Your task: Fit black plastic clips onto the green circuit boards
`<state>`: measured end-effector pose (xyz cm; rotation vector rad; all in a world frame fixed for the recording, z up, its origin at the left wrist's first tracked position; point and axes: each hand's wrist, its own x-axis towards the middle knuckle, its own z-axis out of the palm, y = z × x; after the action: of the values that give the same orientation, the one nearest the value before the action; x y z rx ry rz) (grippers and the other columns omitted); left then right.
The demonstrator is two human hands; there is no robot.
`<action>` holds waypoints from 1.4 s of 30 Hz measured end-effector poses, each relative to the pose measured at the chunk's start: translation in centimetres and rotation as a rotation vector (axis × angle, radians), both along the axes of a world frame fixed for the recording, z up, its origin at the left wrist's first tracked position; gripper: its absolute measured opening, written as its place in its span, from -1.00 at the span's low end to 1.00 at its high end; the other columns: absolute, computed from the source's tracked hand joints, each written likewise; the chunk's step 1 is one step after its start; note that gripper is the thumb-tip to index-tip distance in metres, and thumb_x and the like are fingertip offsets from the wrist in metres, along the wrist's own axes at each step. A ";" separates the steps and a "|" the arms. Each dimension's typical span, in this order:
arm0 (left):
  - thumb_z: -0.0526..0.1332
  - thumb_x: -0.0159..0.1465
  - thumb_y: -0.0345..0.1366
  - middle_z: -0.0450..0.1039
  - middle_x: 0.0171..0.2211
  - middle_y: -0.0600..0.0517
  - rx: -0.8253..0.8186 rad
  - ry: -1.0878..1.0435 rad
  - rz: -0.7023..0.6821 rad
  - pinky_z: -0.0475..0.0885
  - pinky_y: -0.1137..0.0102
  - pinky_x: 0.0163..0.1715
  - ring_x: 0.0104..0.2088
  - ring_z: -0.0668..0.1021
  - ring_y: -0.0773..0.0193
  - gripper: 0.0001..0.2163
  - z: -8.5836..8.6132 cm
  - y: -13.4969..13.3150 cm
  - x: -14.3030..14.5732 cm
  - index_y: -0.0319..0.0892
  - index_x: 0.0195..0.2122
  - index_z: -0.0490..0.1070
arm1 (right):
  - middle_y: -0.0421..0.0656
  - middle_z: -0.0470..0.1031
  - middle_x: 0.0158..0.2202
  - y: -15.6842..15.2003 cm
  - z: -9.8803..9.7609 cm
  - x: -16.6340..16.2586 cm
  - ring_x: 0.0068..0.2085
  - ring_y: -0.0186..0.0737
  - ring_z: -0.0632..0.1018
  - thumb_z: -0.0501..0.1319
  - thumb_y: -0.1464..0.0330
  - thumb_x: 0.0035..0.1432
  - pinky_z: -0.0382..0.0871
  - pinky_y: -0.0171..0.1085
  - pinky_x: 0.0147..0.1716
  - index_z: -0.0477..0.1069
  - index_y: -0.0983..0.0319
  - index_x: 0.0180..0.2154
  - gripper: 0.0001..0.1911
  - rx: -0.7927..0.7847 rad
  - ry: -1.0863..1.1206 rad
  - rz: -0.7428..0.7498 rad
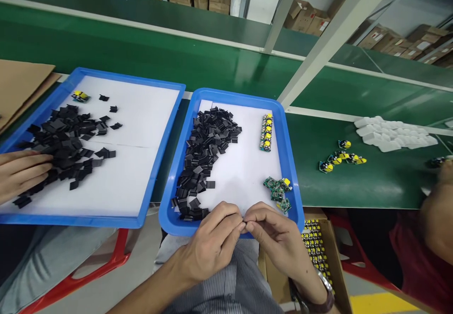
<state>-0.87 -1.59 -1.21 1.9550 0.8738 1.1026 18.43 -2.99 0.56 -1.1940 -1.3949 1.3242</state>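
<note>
My left hand [214,238] and my right hand [274,231] meet fingertip to fingertip over the near rim of the blue tray [290,163] in front of me. Both pinch together on something small that I cannot make out. In that tray lies a heap of small black plastic pieces [205,153]. A row of green circuit boards with yellow parts [266,132] lies at its far right. A few more such boards [278,191] lie just beyond my right hand.
A second blue tray [163,139] to the left holds more black pieces [63,139]; another person's hand [19,172] rests in them. Loose boards [339,158] and white housings [392,135] lie on the green belt. A cardboard box of boards [314,248] stands by my right knee. Another person sits at right [437,219].
</note>
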 end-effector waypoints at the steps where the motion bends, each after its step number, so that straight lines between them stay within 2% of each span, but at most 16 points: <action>1: 0.13 0.40 -0.59 0.46 -0.17 -0.08 -0.009 -0.002 -0.002 0.53 0.31 -0.18 -0.20 0.53 0.20 -0.77 0.1 0.0 0.0 -0.16 -0.07 0.47 | -0.13 0.56 -0.28 0.1 -0.1 0.1 -0.26 -0.21 0.61 0.31 0.34 0.37 0.59 -0.28 -0.29 0.62 0.18 -0.22 -0.89 -0.010 0.028 0.004; 4: 0.17 0.40 -0.59 0.46 -0.18 -0.05 -0.065 -0.027 0.025 0.53 0.37 -0.18 -0.20 0.56 0.24 -0.79 0.4 0.1 0.1 -0.16 -0.11 0.49 | -0.15 0.57 -0.30 0.1 -0.5 0.0 -0.30 -0.23 0.63 0.34 0.35 0.35 0.61 -0.27 -0.29 0.64 0.18 -0.24 -0.90 -0.033 0.160 0.001; 6: 0.20 0.39 -0.56 0.47 -0.21 -0.02 -0.107 -0.068 0.080 0.52 0.40 -0.20 -0.21 0.57 0.26 -0.81 0.6 0.2 0.2 -0.14 -0.13 0.50 | -0.14 0.57 -0.24 -0.2 -0.9 -0.4 -0.29 -0.23 0.65 0.37 0.36 0.32 0.64 -0.24 -0.26 0.65 0.14 -0.14 -0.91 -0.013 0.252 -0.035; 7: 0.22 0.39 -0.55 0.47 -0.22 -0.01 -0.127 -0.089 0.107 0.51 0.40 -0.21 -0.22 0.57 0.27 -0.82 0.6 0.3 0.3 -0.13 -0.14 0.51 | -0.14 0.57 -0.20 -0.3 -1.2 -0.7 -0.26 -0.22 0.66 0.39 0.38 0.30 0.64 -0.23 -0.24 0.64 0.11 -0.08 -0.84 0.012 0.274 -0.062; 9: 0.23 0.39 -0.52 0.48 -0.24 0.01 -0.169 -0.118 0.132 0.51 0.40 -0.24 -0.24 0.57 0.27 -0.84 0.8 0.4 0.3 -0.12 -0.16 0.53 | -0.14 0.56 -0.18 -0.5 -1.5 -1.4 -0.21 -0.21 0.65 0.42 0.42 0.26 0.64 -0.22 -0.19 0.63 0.07 -0.03 -0.75 0.075 0.258 -0.130; 12: 0.22 0.42 -0.47 0.48 -0.23 -0.01 -0.230 -0.124 0.100 0.52 0.37 -0.23 -0.23 0.57 0.25 -0.85 0.9 0.5 0.1 -0.10 -0.16 0.56 | -0.13 0.57 -0.23 -0.3 -1.5 -2.2 -0.18 -0.20 0.63 0.41 0.44 0.26 0.63 -0.24 -0.17 0.66 0.11 -0.15 -0.86 0.115 0.194 -0.213; 15: 0.18 0.47 -0.38 0.50 -0.08 -0.08 -0.336 -0.127 0.041 0.56 0.27 -0.08 -0.09 0.58 0.15 -0.78 0.9 0.5 -0.6 -0.05 0.04 0.56 | -0.10 0.63 -0.22 0.1 -1.5 -2.3 -0.17 -0.17 0.67 0.41 0.40 0.26 0.66 -0.22 -0.18 0.66 0.15 -0.23 -0.96 0.106 0.233 -0.286; 18: 0.13 0.51 -0.31 0.40 0.23 -0.17 -0.503 -0.181 -0.022 0.58 0.17 0.05 0.13 0.54 0.05 -0.56 0.8 0.5 -1.3 0.05 0.39 0.26 | -0.11 0.67 -0.22 0.2 -1.5 -1.9 -0.28 -0.20 0.70 0.40 0.39 0.26 0.69 -0.24 -0.26 0.65 0.16 -0.19 -0.93 0.074 0.266 -0.364; 20: 0.12 0.52 -0.30 0.33 0.34 -0.17 -0.578 -0.226 -0.044 0.58 0.15 0.10 0.22 0.51 0.02 -0.49 0.6 0.5 -1.4 0.09 0.46 0.12 | -0.13 0.67 -0.24 0.1 -1.5 -1.6 -0.32 -0.21 0.70 0.40 0.41 0.26 0.70 -0.23 -0.28 0.65 0.15 -0.15 -0.88 0.077 0.258 -0.375; 23: 0.22 0.48 -0.33 0.43 0.29 -0.12 -0.626 -0.324 -0.045 0.54 0.14 0.18 0.27 0.50 0.04 -0.50 0.3 0.7 -0.9 0.11 0.40 0.19 | -0.14 0.66 -0.26 0.0 -1.3 -1.4 -0.24 -0.20 0.69 0.38 0.44 0.28 0.68 -0.25 -0.25 0.67 0.12 -0.16 -0.86 0.149 0.214 -0.352; 26: 0.36 0.37 -0.38 0.57 0.15 -0.06 -0.648 -0.369 -0.010 0.55 0.20 0.18 0.19 0.59 0.10 -0.58 0.2 1.0 -0.2 0.06 0.22 0.40 | -0.14 0.66 -0.24 -0.1 -1.0 -1.5 -0.18 -0.20 0.67 0.36 0.48 0.28 0.64 -0.26 -0.21 0.68 0.09 -0.15 -0.80 0.218 0.139 -0.339; 28: 0.39 0.33 -0.40 0.59 0.14 -0.08 -0.638 -0.328 -0.003 0.57 0.24 0.16 0.15 0.63 0.11 -0.62 0.3 1.1 -0.1 0.01 0.15 0.48 | -0.13 0.65 -0.23 -0.2 -0.8 -1.7 -0.18 -0.19 0.65 0.35 0.49 0.29 0.61 -0.25 -0.22 0.68 0.08 -0.13 -0.79 0.227 0.087 -0.340; 34: 0.30 0.41 -0.41 0.53 0.20 -0.13 -0.525 -0.257 -0.047 0.55 0.17 0.20 0.25 0.55 0.04 -0.69 0.0 1.0 -0.8 0.00 0.13 0.54 | -0.17 0.57 -0.33 -0.1 -1.1 -2.3 -0.31 -0.25 0.59 0.35 0.45 0.27 0.51 -0.31 -0.36 0.65 0.14 -0.17 -0.86 0.176 0.070 -0.373; 38: 0.33 0.39 -0.41 0.59 0.16 -0.09 -0.547 -0.257 0.005 0.56 0.19 0.19 0.17 0.62 0.08 -0.62 -0.2 1.0 -0.7 0.02 0.20 0.48 | -0.20 0.53 -0.37 0.0 -1.3 -2.5 -0.36 -0.29 0.56 0.35 0.45 0.26 0.49 -0.33 -0.38 0.64 0.17 -0.21 -0.90 0.119 0.132 -0.370; 42: 0.38 0.35 -0.41 0.64 0.09 -0.05 -0.531 -0.203 0.058 0.60 0.27 0.11 0.09 0.67 0.11 -0.70 0.2 1.1 -0.4 -0.01 0.09 0.56 | -0.21 0.51 -0.38 -0.1 -1.3 -2.8 -0.38 -0.29 0.55 0.36 0.42 0.24 0.46 -0.36 -0.42 0.63 0.18 -0.25 -0.94 0.026 0.203 -0.385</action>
<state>-1.26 -0.46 -1.00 1.3662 0.9947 0.9590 15.64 -3.11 -0.74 -1.2019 -0.9766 1.1153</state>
